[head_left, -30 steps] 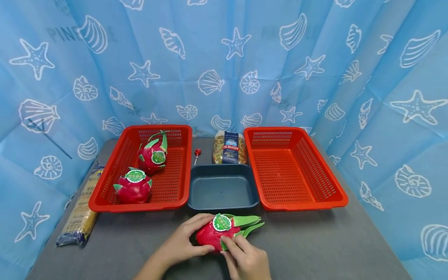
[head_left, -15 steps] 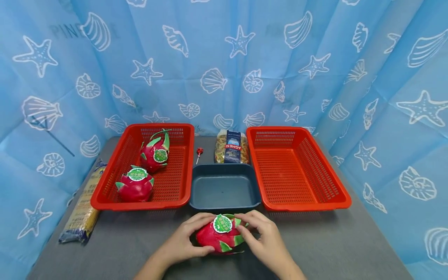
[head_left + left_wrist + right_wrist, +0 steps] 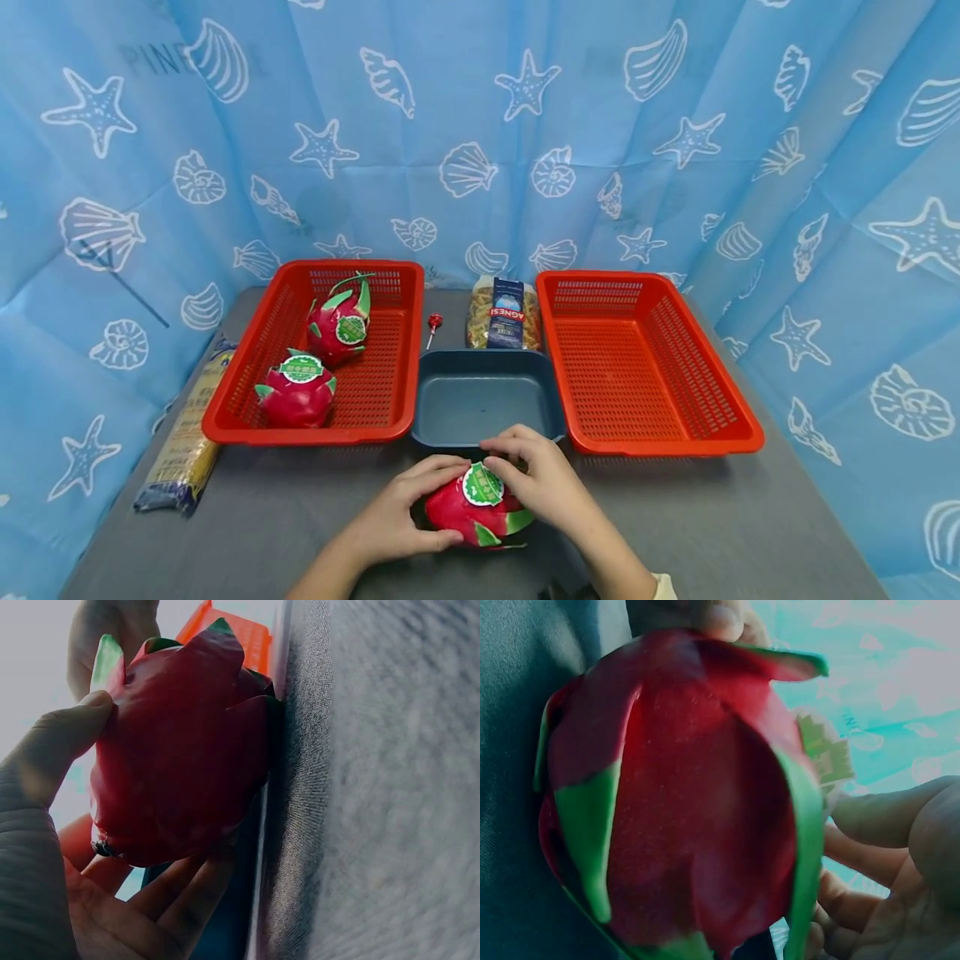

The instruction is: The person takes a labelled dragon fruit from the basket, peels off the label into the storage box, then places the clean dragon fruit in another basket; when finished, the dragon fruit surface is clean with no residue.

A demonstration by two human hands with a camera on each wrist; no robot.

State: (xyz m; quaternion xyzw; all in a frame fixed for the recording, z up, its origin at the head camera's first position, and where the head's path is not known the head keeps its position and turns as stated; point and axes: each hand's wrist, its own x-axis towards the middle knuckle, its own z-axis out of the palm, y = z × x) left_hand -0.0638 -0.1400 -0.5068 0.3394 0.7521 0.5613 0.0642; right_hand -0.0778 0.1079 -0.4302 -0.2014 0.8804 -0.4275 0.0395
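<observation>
My left hand [image 3: 397, 510] grips a red dragon fruit [image 3: 454, 507] from its left side at the front of the table, thumb near and fingers along the far side. A round green-and-white sticker [image 3: 482, 487] faces up on the fruit. Over its right end my right hand [image 3: 543, 479] has its thumb at the sticker's edge, while the fingers reach across toward the tray. In the right wrist view, green-tipped scales [image 3: 589, 840] face the camera and the right fingers lie partly behind the fruit. The left wrist view shows the left thumb [image 3: 75, 727] pressing the skin.
Just behind the fruit stands a dark blue tray [image 3: 487, 357]. A red basket [image 3: 315, 437] on the left holds two dragon fruits [image 3: 298, 404]; another red basket [image 3: 667, 447] is on the right. A pasta bag [image 3: 504, 317], a lollipop [image 3: 434, 322] and a spaghetti pack [image 3: 187, 442] lie around them.
My right hand has moved from the fruit's near side, past its leafy right end, to the sticker's far edge. The left hand keeps its grip; the fruit's long green leaves now lie out of sight.
</observation>
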